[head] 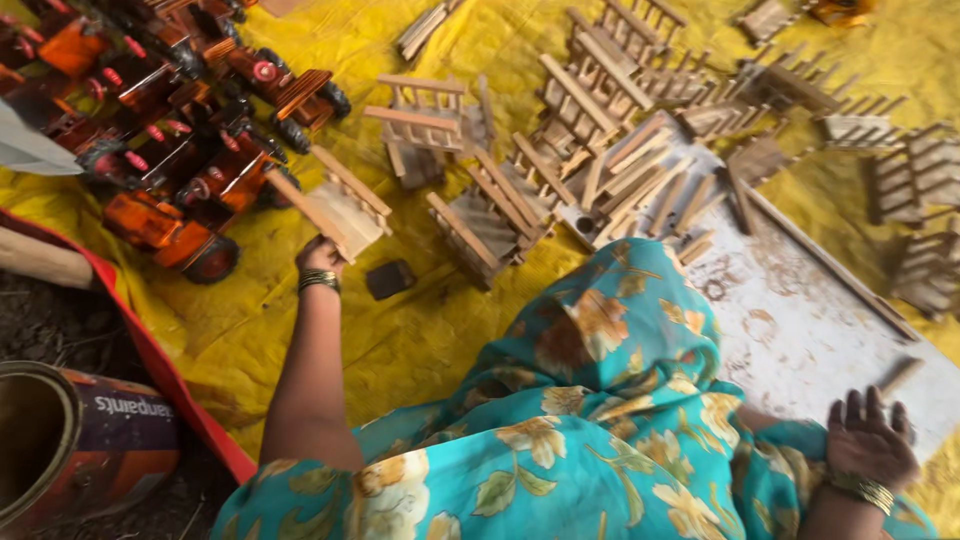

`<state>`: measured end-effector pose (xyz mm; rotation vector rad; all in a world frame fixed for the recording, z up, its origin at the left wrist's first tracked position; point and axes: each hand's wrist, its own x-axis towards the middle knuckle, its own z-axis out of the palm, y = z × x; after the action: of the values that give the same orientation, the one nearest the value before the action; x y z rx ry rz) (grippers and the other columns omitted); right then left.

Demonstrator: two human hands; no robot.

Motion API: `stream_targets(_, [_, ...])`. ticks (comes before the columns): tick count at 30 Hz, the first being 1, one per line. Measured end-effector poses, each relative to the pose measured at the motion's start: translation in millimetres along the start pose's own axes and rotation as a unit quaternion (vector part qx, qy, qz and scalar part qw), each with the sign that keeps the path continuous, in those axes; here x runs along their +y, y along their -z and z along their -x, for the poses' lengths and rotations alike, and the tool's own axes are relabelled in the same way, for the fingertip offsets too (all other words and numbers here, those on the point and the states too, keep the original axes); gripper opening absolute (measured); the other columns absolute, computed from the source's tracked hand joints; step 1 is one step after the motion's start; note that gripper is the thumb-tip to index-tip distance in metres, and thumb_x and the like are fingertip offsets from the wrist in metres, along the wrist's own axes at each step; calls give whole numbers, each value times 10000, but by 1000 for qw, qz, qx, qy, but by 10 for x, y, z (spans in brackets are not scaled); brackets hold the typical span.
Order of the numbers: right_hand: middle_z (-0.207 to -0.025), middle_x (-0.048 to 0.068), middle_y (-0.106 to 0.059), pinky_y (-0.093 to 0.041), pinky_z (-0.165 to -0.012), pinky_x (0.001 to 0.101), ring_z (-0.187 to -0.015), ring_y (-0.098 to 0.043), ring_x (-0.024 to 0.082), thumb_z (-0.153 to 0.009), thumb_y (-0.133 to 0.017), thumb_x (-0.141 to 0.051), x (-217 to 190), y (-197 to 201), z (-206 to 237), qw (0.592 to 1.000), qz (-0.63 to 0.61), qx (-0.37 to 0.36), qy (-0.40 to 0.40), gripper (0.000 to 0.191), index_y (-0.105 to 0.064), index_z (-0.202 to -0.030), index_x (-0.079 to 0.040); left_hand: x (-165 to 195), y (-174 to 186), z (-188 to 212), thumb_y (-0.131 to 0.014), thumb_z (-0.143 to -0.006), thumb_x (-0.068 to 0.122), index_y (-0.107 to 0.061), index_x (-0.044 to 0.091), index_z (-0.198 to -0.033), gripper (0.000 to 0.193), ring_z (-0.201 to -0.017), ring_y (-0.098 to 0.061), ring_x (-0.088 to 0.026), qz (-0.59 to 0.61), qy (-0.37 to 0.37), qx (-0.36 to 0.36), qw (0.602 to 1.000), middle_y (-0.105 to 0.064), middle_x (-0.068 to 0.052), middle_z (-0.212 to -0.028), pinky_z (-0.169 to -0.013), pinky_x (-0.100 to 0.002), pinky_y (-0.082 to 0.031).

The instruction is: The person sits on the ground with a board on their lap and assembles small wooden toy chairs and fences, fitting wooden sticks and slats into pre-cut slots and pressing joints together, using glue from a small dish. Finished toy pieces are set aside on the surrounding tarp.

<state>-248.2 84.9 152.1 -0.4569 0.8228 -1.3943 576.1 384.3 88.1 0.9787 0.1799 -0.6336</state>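
My left hand [320,256] reaches out over the yellow sheet [420,330] and grips a small unpainted wooden trailer [340,205] by its near end, holding it tilted just above the sheet. A small dark block [389,279] lies right beside that hand. My right hand [868,438] rests flat, fingers spread, on the stained white board [800,330] at the lower right, holding nothing. A short wooden stick [899,375] lies just beyond its fingertips. Teal floral cloth [600,400] covers my knee between the two hands.
Several orange painted toy tractors [180,130] stand at the upper left. Several unpainted wooden trailers [600,130] and loose slats crowd the middle and right. A paint tin [70,445] lies at the lower left beside a red edge of cloth [150,350].
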Motion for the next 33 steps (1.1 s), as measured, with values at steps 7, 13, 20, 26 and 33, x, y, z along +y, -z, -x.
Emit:
stream_targets(7, [-1467, 123, -590, -433, -1229, 575, -1362, -576, 342, -1030, -466, -56, 43, -167, 224, 999, 27, -40, 14, 404, -502, -1412, -181, -233, -104, -249, -643, -939, 17, -701, 70, -1191, 264, -815, -716, -225, -70, 53, -3, 996, -728, -67, -964, -671, -410, -595])
stream_targets(13, [-1495, 136, -626, -442, -1224, 565, -1400, -613, 342, -1009, -474, -54, 84, -339, 329, 998, 55, -3, 28, 514, -513, -1508, -174, -399, -243, -293, -657, -952, -3, -683, -49, -1063, 122, -722, -693, -230, -113, 73, 92, 987, -715, -126, -897, -612, -438, -583])
stream_targets(20, [-1528, 138, -634, -376, -1208, 561, -1460, -569, 337, -1082, -445, -182, 96, -236, 266, 998, 50, 3, 27, 451, -517, -1526, -205, -468, -268, -341, -625, -911, -43, -661, -56, -996, 94, -675, -660, -225, -143, 71, 117, 980, -693, -117, -850, -544, -439, -547])
stream_targets(26, [-1564, 106, -611, -344, -1233, 565, -1508, -543, 323, -1126, -449, -158, 29, 224, 42, 999, 46, -23, -3, 391, -533, -1499, -241, -413, -314, -389, -590, -938, 85, -599, -61, -981, 153, -680, -680, -251, -146, 64, 147, 976, -679, -136, -868, -549, -453, -555])
stream_targets(33, [-1487, 70, -640, -348, -1203, 538, -1449, -539, 294, -1116, -472, -218, -8, 238, -50, 999, 32, 24, -25, 337, -576, -1432, -268, -243, -315, -339, -469, -989, 410, -599, 34, -988, 398, -612, -616, -236, -146, 166, 116, 968, -682, -105, -819, -565, -412, -537])
